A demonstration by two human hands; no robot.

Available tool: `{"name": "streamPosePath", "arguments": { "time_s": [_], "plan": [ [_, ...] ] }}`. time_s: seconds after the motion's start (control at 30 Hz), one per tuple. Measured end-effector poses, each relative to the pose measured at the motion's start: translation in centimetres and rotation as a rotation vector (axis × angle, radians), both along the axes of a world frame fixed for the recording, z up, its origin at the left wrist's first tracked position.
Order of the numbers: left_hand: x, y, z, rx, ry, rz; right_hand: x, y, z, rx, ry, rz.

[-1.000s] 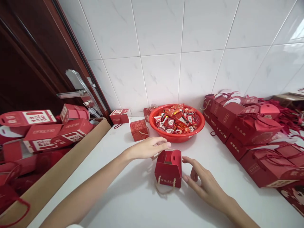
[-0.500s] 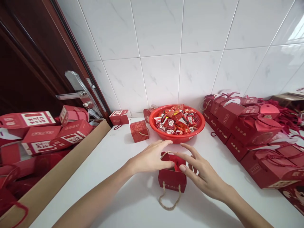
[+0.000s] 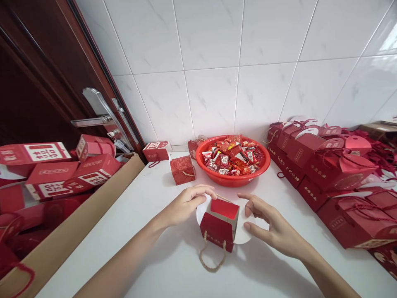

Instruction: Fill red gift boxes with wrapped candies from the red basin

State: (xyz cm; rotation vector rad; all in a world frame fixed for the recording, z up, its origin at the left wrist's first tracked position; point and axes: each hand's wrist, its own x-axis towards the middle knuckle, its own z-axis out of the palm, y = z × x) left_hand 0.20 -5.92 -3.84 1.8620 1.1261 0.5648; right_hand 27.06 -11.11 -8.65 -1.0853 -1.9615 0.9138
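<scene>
Nearest us, the beige twisted-rope handle [image 3: 212, 269] droops from the open red cardboard box [image 3: 217, 229], mid-counter [image 3: 139, 198]. Looks light, stiffish, creasable; we'd grip its lower side walls, since the splayed white-lined flaps [image 3: 244, 231] would bend and block a side grip. Left hand [image 3: 182, 207] and right hand [image 3: 274, 225] flank it, fingers apart at the flaps; contact unclear. Beyond: patterned red box [image 3: 182, 169], red plastic basket [image 3: 232, 180] of wrapped sweets [image 3: 231, 155].

two hands [image 3: 188, 203], one basket [image 3: 233, 179], many boxes [image 3: 216, 228]
</scene>
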Motion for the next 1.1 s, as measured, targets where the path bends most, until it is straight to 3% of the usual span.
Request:
{"name": "streamPosePath", "arguments": {
  "time_s": [0.13,0.27,0.43,0.63,0.73,0.83,0.97,1.1],
  "plan": [
    [-0.4,0.5,-0.5,-0.059,-0.031,0.076,0.2,0.0,0.0,0.018,-0.088,0.034],
    [-0.7,1.0,-1.7,-0.004,0.011,0.016,0.0,-0.1,-0.1,0.036,-0.207,0.130],
    [-0.7,0.5,-2.6,-0.002,0.063,0.046,-0.1,-0.2,-0.6,0.059,-0.211,0.127],
    [-1.0,0.0,-2.0,-0.045,0.047,-0.100,0.0,0.1,-1.8,0.027,-0.075,0.029],
    [-1.4,0.0,-1.9,-0.132,-0.036,-0.204,-0.2,0.2,-2.1,-0.054,-0.007,-0.050],
    [-1.7,0.0,-2.2,-0.120,-0.037,-0.311,-0.3,0.1,-1.8,-0.154,0.007,-0.079],
    [-1.7,-0.1,-2.7,-0.092,0.026,-0.340,-0.4,0.1,-1.2,-0.259,-0.022,-0.029],
    [-1.4,0.2,-3.2,-0.078,0.031,-0.333,-0.4,0.8,-1.2,-0.244,0.021,0.001]
  ]
}}
